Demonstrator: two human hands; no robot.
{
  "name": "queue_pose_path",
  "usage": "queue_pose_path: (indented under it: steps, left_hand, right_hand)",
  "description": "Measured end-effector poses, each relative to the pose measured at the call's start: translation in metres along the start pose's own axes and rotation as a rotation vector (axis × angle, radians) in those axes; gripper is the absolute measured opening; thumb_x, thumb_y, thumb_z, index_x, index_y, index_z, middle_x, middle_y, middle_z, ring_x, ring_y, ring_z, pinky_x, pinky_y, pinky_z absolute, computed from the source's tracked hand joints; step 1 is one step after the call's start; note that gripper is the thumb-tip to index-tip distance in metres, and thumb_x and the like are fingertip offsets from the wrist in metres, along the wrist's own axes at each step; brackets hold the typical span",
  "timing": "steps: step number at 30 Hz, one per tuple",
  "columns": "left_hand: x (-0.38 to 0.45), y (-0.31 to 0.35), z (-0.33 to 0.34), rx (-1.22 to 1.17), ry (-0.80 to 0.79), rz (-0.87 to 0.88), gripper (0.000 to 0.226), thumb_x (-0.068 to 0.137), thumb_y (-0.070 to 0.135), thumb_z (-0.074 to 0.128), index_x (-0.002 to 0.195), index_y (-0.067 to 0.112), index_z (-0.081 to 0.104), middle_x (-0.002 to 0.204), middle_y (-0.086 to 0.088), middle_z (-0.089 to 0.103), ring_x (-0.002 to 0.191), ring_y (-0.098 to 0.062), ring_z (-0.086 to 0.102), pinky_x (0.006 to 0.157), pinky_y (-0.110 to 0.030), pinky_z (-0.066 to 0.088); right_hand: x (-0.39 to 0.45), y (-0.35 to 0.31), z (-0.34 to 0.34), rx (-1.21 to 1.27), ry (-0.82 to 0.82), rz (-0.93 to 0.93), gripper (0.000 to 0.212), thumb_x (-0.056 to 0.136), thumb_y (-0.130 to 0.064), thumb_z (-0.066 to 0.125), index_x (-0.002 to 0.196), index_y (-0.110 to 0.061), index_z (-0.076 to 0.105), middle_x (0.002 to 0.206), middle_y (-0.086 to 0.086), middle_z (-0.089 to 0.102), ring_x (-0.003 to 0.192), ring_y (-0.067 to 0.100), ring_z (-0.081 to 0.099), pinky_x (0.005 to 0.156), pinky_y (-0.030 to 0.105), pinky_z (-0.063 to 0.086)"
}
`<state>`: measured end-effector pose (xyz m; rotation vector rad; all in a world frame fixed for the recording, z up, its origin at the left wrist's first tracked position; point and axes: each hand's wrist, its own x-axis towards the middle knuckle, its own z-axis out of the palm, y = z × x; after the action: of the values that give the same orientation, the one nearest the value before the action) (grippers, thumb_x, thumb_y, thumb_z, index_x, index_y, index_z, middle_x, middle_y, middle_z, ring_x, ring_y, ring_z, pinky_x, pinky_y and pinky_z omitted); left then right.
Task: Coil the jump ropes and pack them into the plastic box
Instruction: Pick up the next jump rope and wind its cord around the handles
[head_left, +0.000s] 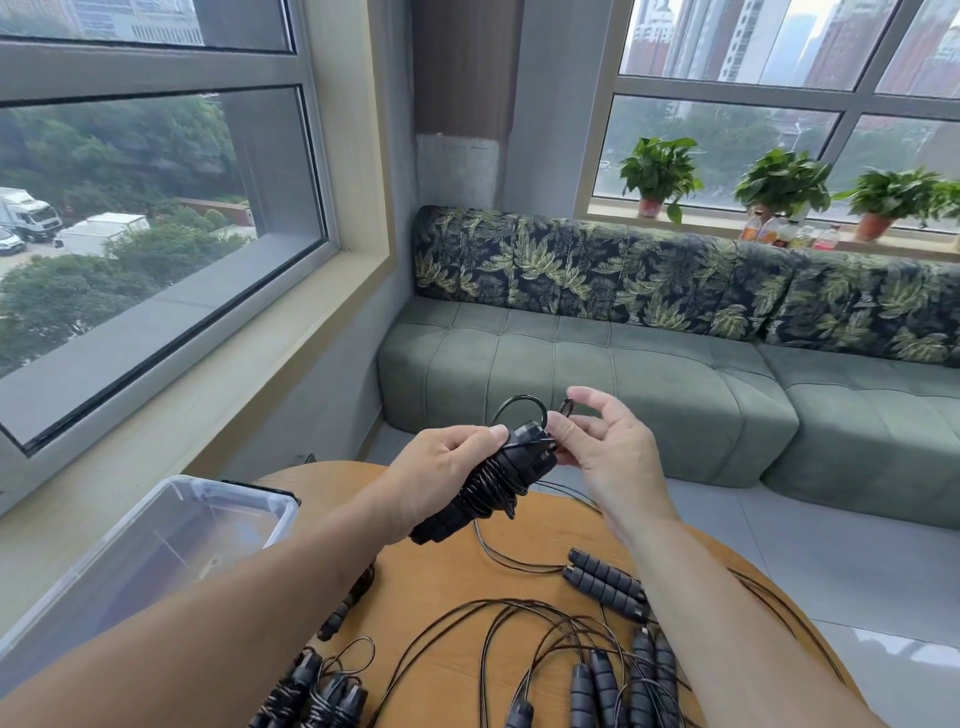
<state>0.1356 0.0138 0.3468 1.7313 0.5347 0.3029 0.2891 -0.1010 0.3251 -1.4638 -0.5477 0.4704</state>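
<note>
**Last loop of the rope, box waiting on the left**

The person holds a wound jump rope (488, 483) up in the air, above the round wooden worktop (441, 582). The left hand (441, 475) is wrapped around the two black handles, with the thin cord wound round them. The bundle's long way runs from low near the left wrist up and away toward the right hand. The right hand (605, 441) is just beside the top end, and its thumb and finger pinch a small loop of cord (566, 406). I think this loop must be tucked in to finish the bundle.

The plastic box (171, 540) sits open, down and to the left, so the left hand is the nearer one to it. More loose ropes (561, 639) lie on the worktop, near the person, not yet coiled. Some wound bundles (317, 696) lie there too.
</note>
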Motion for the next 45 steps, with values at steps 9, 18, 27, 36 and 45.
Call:
queue_pose_path:
  steps: [9, 18, 27, 36, 45]
  left_hand:
    - [0.000, 0.001, -0.001, 0.022, 0.016, 0.001, 0.042, 0.101, 0.043, 0.047, 0.074, 0.021, 0.071, 0.064, -0.005, 0.071, 0.056, -0.018, 0.064, 0.052, -0.024, 0.050]
    - [0.001, -0.008, -0.004, 0.100, -0.020, 0.017, 0.036, 0.098, 0.049, 0.050, 0.078, 0.031, 0.074, 0.072, -0.005, 0.074, 0.062, -0.022, 0.069, 0.065, -0.034, 0.056]
    - [0.008, -0.014, -0.009, 0.237, -0.003, 0.024, 0.034, 0.095, 0.056, 0.051, 0.082, 0.033, 0.073, 0.070, 0.002, 0.074, 0.066, -0.018, 0.071, 0.071, -0.038, 0.059]
    - [0.010, -0.024, -0.005, 0.418, -0.004, 0.007, 0.040, 0.090, 0.064, 0.052, 0.105, 0.035, 0.074, 0.092, 0.011, 0.075, 0.089, -0.009, 0.068, 0.088, -0.038, 0.055]
    - [0.015, -0.030, 0.001, 0.364, 0.071, -0.044, 0.033, 0.089, 0.065, 0.053, 0.089, 0.039, 0.074, 0.084, 0.003, 0.076, 0.080, -0.017, 0.072, 0.081, -0.040, 0.058]
  right_hand:
    - [-0.006, 0.001, 0.000, -0.143, -0.015, -0.104, 0.032, 0.088, -0.023, 0.073, 0.117, -0.034, 0.068, 0.095, -0.003, 0.075, 0.077, 0.009, 0.063, 0.072, 0.023, 0.055]
    - [-0.004, -0.017, -0.013, -0.144, -0.407, 0.023, 0.031, 0.096, -0.016, 0.062, 0.125, -0.024, 0.066, 0.094, -0.001, 0.069, 0.076, 0.004, 0.056, 0.075, 0.022, 0.048]
    - [-0.011, -0.040, -0.016, -0.423, -0.589, -0.019, 0.038, 0.097, -0.006, 0.048, 0.121, -0.029, 0.067, 0.108, -0.014, 0.070, 0.087, -0.006, 0.060, 0.083, 0.015, 0.047]
    - [-0.014, -0.036, -0.006, -0.728, -0.434, -0.198, 0.022, 0.096, -0.023, 0.061, 0.112, -0.028, 0.075, 0.105, -0.014, 0.070, 0.095, 0.005, 0.065, 0.081, 0.012, 0.048]
    - [-0.022, -0.024, 0.004, -0.703, -0.167, -0.316, 0.015, 0.081, -0.019, 0.075, 0.093, -0.027, 0.071, 0.076, -0.008, 0.071, 0.065, 0.002, 0.059, 0.067, 0.019, 0.048]
